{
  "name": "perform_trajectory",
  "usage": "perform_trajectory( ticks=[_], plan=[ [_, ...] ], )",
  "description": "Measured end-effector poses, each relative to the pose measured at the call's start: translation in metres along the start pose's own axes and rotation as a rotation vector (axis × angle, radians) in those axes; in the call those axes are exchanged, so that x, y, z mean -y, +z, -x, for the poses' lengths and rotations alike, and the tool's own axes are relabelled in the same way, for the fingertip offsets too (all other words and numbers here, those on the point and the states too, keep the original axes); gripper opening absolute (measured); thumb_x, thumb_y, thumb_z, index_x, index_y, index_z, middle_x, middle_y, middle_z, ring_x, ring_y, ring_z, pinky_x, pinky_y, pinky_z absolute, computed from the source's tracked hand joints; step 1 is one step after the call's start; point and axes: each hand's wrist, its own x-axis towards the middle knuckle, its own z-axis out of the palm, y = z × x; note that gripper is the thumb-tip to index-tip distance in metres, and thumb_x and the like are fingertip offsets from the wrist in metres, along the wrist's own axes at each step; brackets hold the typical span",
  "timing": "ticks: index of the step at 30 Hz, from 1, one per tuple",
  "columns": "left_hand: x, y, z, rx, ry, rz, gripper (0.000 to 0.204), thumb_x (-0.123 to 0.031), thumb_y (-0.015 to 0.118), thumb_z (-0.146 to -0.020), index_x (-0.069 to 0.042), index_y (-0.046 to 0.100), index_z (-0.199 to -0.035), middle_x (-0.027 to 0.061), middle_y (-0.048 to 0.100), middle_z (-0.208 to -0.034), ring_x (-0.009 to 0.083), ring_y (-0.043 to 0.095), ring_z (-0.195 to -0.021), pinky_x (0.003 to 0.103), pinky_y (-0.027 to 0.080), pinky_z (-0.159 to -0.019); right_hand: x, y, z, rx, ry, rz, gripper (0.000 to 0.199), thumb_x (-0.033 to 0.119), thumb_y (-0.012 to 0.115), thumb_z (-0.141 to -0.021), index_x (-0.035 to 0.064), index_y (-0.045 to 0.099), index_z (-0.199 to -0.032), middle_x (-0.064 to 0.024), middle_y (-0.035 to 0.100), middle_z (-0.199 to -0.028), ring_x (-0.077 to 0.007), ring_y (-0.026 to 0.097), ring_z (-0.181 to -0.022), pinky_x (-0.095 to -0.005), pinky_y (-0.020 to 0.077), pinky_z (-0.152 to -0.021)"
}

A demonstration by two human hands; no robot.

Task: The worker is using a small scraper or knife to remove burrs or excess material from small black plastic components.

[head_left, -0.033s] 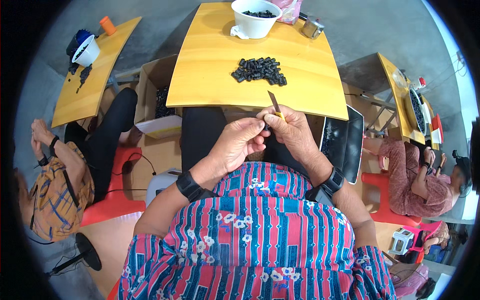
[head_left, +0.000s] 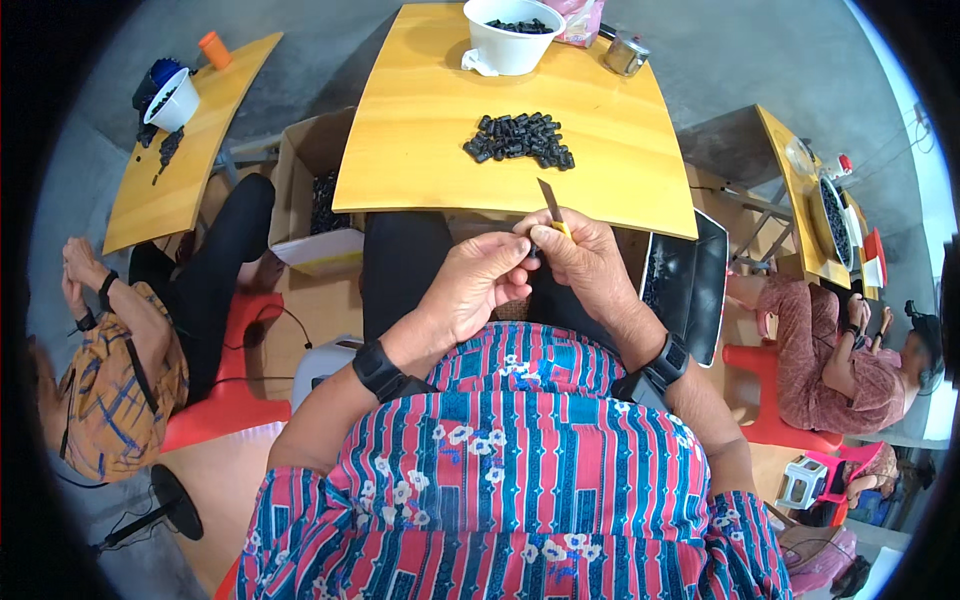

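Observation:
My left hand [head_left: 478, 285] is closed, its thumb and fingers pinching a small black piece [head_left: 535, 252] whose shape is mostly hidden by the fingertips. My right hand [head_left: 583, 260] is closed round a craft knife [head_left: 548, 200] with a yellow handle, its dark blade pointing up and away from me. Both hands meet just in front of the table's near edge, above my lap, and the right thumb is up against the black piece. Beyond them on the yellow table [head_left: 420, 130] lies a pile of short black cylindrical parts [head_left: 520, 138].
At the table's far side stand a white tub [head_left: 512, 45] of black parts, a pink bag [head_left: 582, 20] and a metal cup [head_left: 626, 54]. Below are a cardboard box [head_left: 298, 180] and a black-lined container [head_left: 690, 285]. Other people sit at tables on both sides.

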Motion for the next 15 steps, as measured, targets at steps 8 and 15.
perform_trajectory(
  ticks=[8, 15],
  plan=[
    [-0.005, 0.005, 0.0, 0.062, 0.053, -0.029, 0.01, -0.011, 0.064, -0.088, -0.006, 0.061, -0.096, 0.0012, 0.062, -0.09, 0.007, 0.06, -0.078, 0.022, 0.054, -0.07, 0.0, -0.001, 0.002, 0.002, 0.087, -0.198, 0.024, 0.025, 0.053, -0.096, 0.0058, 0.063, -0.105, 0.0075, 0.044, -0.064, 0.0, 0.03, -0.049, -0.0165, 0.0226, -0.042],
    [-0.004, 0.016, 0.002, -0.004, 0.13, -0.167, 0.012, -0.008, 0.066, -0.087, -0.005, 0.058, -0.095, 0.0034, 0.062, -0.091, 0.0093, 0.061, -0.083, 0.023, 0.054, -0.072, -0.001, -0.008, 0.006, 0.077, 0.161, -0.325, 0.025, 0.026, 0.051, -0.098, 0.0065, 0.06, -0.109, 0.0068, 0.045, -0.067, -0.0002, 0.028, -0.049, -0.017, 0.0215, -0.042]
  ],
)
